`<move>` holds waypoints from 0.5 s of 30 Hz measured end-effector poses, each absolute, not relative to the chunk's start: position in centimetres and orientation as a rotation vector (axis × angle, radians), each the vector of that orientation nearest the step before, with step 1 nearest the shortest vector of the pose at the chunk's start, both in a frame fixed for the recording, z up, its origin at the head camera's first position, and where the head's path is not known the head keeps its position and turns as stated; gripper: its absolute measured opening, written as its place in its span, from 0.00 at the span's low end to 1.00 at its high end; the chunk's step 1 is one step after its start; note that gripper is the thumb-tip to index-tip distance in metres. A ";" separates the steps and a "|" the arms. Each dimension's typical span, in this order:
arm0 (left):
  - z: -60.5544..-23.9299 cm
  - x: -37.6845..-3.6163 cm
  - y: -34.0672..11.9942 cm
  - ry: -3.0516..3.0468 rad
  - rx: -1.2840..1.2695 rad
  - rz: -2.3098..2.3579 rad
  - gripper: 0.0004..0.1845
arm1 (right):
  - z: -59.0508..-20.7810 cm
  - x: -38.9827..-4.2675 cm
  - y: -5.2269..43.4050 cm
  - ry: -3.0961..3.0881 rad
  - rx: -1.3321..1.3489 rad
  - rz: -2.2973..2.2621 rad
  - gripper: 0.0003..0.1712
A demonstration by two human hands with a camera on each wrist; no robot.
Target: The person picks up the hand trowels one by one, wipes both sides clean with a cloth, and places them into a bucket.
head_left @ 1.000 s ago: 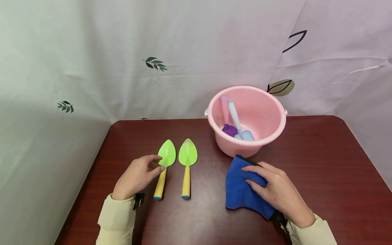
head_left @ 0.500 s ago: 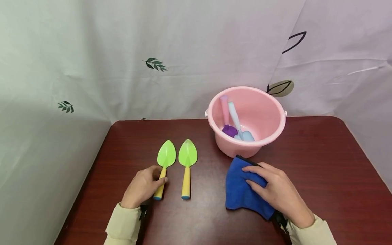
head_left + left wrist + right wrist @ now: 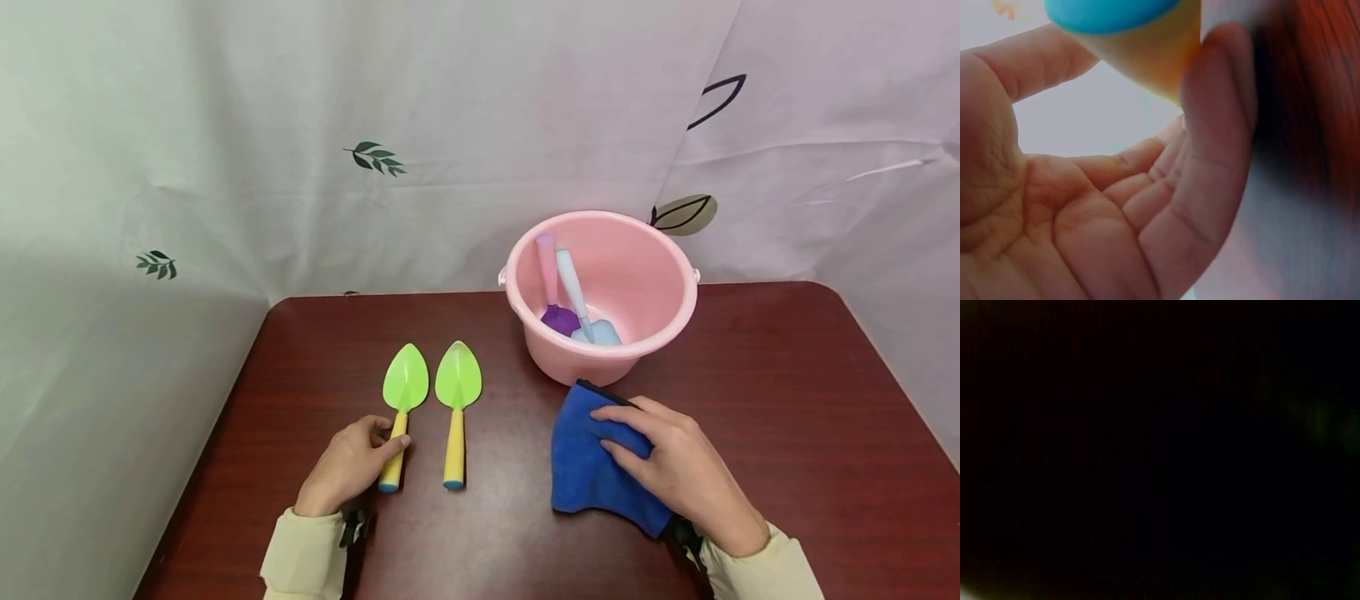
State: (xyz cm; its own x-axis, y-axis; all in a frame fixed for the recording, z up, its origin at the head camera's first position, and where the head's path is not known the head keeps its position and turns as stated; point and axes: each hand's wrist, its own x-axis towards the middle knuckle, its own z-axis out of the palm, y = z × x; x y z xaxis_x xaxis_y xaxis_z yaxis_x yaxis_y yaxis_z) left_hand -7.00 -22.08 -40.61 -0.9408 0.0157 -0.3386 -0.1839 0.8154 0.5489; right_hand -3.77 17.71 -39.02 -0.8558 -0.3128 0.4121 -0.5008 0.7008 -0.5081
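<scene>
In the head view my left hand point(image 3: 347, 463) grips the yellow handle of the left green-bladed trowel point(image 3: 406, 379), thumb on one side and fingers on the other. The left wrist view shows that handle's blue end point(image 3: 1116, 11) between my thumb and curled fingers. Beside it lies a second trowel point(image 3: 458, 377) of the same kind, blade pointing away from me. My right hand point(image 3: 686, 467) rests on a blue cloth point(image 3: 585, 458) with black edging, fingers relaxed. Hardly anything shows in the right wrist view, which is almost black.
A pink bucket point(image 3: 543, 350) stands behind the blue cloth. Inside lean a purple scoop with a pink handle point(image 3: 549, 275) and a light blue scoop point(image 3: 602, 332). The dark red table point(image 3: 787, 400) meets a pale printed curtain point(image 3: 450, 217) at the back and left.
My left hand has come down and toward me from the trowel's blade area onto its handle and taken hold of it. The right hand has stayed on the cloth.
</scene>
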 end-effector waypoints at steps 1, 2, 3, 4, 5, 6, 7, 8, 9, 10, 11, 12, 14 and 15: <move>-40.6 -7.0 -22.1 2.665 -0.129 0.865 0.28 | -39.0 -3.8 17.7 -2.615 0.642 0.909 0.27; -40.6 -7.0 -22.1 2.658 -0.132 0.874 0.28 | -39.0 -3.8 17.7 -2.616 0.641 0.908 0.27; -40.7 -7.0 -22.1 2.655 -0.134 0.881 0.28 | -39.0 -3.7 17.7 -2.615 0.640 0.908 0.27; -40.7 -7.0 -22.1 2.651 -0.136 0.887 0.28 | -39.0 -3.7 17.7 -2.615 0.638 0.908 0.28; -40.7 -7.0 -22.1 2.648 -0.138 0.893 0.28 | -39.0 -3.7 17.7 -2.615 0.637 0.907 0.28; -40.8 -7.0 -22.1 2.645 -0.138 0.899 0.28 | -39.0 -3.7 17.7 -2.617 0.633 0.903 0.28; -40.8 -7.0 -22.1 2.640 -0.137 0.905 0.28 | -39.0 -3.7 17.7 -2.618 0.631 0.902 0.28; -40.8 -7.0 -22.2 2.634 -0.136 0.915 0.27 | -39.0 -3.7 17.7 -2.618 0.629 0.900 0.28; -40.9 -7.0 -22.2 2.629 -0.135 0.926 0.26 | -39.0 -3.7 17.8 -2.618 0.629 0.899 0.28; -40.9 -7.0 -22.3 2.623 -0.134 0.940 0.24 | -39.0 -3.7 17.8 -2.619 0.629 0.895 0.28; -40.9 -7.0 -22.3 2.616 -0.133 0.955 0.22 | -39.0 -3.7 17.8 -2.620 0.629 0.892 0.28; -40.9 -7.0 -22.4 2.610 -0.135 0.969 0.20 | -39.0 -3.7 17.8 -2.621 0.629 0.888 0.28; -40.9 -7.0 -22.5 2.596 -0.140 1.004 0.16 | -39.1 -3.7 17.8 -2.624 0.631 0.882 0.28; -40.9 -7.0 -22.5 2.593 -0.144 1.017 0.15 | -39.0 -3.7 17.8 -2.627 0.632 0.880 0.28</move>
State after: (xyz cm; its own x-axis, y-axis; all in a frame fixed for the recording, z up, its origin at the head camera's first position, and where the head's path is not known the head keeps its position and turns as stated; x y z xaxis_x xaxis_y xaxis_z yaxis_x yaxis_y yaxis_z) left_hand -7.04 -22.49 -40.88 -0.9333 0.0327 -0.3575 -0.2189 0.7373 0.6391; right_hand -3.70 17.78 -39.04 -0.8585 -0.3102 0.4082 -0.4936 0.7157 -0.4941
